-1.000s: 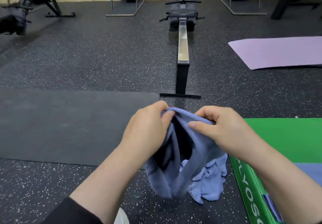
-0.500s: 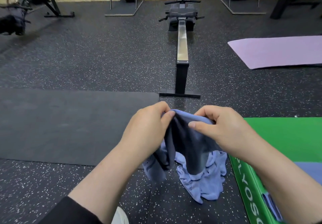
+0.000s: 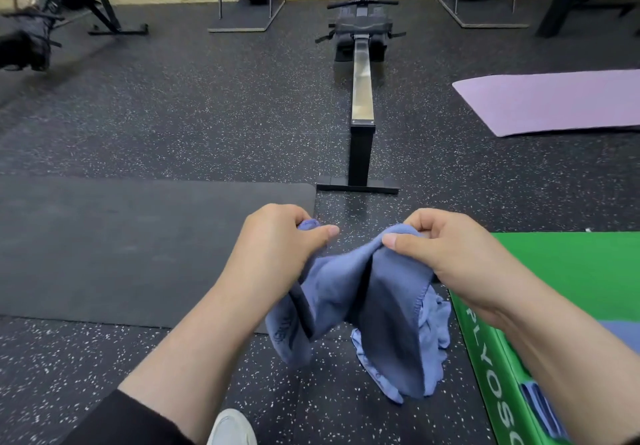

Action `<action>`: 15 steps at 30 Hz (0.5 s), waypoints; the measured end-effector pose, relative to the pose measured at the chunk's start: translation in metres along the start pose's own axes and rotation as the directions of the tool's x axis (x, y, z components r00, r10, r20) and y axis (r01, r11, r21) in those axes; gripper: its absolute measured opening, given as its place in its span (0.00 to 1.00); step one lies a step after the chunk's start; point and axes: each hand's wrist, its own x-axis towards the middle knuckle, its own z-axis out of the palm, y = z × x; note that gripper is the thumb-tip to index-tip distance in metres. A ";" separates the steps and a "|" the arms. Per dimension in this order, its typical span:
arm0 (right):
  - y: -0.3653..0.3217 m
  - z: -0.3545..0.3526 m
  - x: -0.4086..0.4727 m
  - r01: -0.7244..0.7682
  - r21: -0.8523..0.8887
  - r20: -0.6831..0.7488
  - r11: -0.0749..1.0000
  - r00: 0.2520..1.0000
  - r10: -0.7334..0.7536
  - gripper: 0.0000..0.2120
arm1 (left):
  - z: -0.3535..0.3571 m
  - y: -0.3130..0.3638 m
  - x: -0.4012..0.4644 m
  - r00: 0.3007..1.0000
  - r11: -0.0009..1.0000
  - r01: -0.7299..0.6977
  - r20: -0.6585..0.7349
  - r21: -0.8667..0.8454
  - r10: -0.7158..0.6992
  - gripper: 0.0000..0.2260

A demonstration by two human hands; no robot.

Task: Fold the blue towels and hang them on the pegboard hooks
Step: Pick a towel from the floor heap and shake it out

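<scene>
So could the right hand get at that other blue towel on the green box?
Probably yes: the towel on the green box lies just beside the right hand, nothing between. But that hand grips the blue towel and would have to let go first.

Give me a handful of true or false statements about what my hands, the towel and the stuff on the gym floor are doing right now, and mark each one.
1. Both hands grip the same blue towel. True: the left hand and the right hand each hold a bunched part of it.
2. The towel is folded flat on the green box. False: it hangs crumpled between the hands, above the speckled floor.
3. A purple mat lies on the floor, far right. True.
4. The rowing machine stands on the black mat. False: it stands beside the mat, on the bare floor.
5. The pegboard hooks are in view. False: none can be seen.
</scene>
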 end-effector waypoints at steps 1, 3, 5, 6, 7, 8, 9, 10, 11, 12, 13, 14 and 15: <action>0.000 0.000 -0.001 -0.014 0.007 0.007 1.000 1.000 0.014 0.17 | 0.000 0.000 -0.001 1.000 1.000 0.003 -0.007 0.003 -0.003 0.18; 0.000 0.001 -0.003 -0.045 0.036 0.033 0.998 0.999 0.044 0.17 | 0.001 0.000 -0.004 0.999 1.000 -0.017 -0.048 0.007 0.017 0.21; -0.002 0.004 -0.004 -0.085 0.131 0.078 0.988 0.994 0.075 0.08 | 0.002 0.000 -0.006 0.995 0.998 -0.051 -0.092 -0.043 0.047 0.23; -0.001 0.005 -0.004 -0.111 0.192 0.105 0.975 0.990 0.092 0.07 | 0.002 0.001 -0.008 0.992 0.995 -0.061 -0.113 -0.083 0.051 0.23; -0.001 0.008 -0.005 -0.142 0.239 0.133 0.961 0.985 0.113 0.07 | 0.003 0.001 -0.010 0.991 0.990 -0.060 -0.127 -0.126 0.044 0.23; -0.001 0.010 -0.005 -0.168 0.268 0.159 0.949 0.979 0.128 0.07 | 0.004 0.001 -0.011 0.990 0.984 -0.057 -0.137 -0.166 0.034 0.23; -0.002 0.012 -0.006 -0.189 0.288 0.176 0.939 0.974 0.142 0.06 | 0.006 0.001 -0.013 0.989 0.978 -0.054 -0.142 -0.203 0.025 0.22; -0.002 0.014 -0.006 -0.201 0.301 0.183 0.932 0.971 0.151 0.06 | 0.007 0.001 -0.014 0.989 0.971 -0.054 -0.143 -0.232 0.021 0.22; -0.002 0.016 -0.006 -0.209 0.311 0.172 0.927 0.972 0.162 0.06 | 0.009 0.001 -0.014 0.990 0.965 -0.055 -0.140 -0.257 0.019 0.21; -0.001 0.018 -0.005 -0.210 0.315 0.146 0.926 0.974 0.171 0.06 | 0.011 0.001 -0.015 0.991 0.959 -0.058 -0.131 -0.278 0.022 0.21; 0.000 0.020 -0.004 -0.210 0.319 0.115 0.924 0.976 0.182 0.06 | 0.014 0.001 -0.015 0.993 0.954 -0.062 -0.117 -0.294 0.028 0.21; 0.001 0.022 -0.003 -0.209 0.328 0.090 0.921 0.978 0.190 0.06 | 0.016 0.001 -0.016 0.994 0.951 -0.068 -0.102 -0.301 0.038 0.21; 0.002 0.024 -0.002 -0.208 0.343 0.075 0.916 0.978 0.194 0.07 | 0.019 0.001 -0.017 0.995 0.950 -0.075 -0.086 -0.302 0.051 0.20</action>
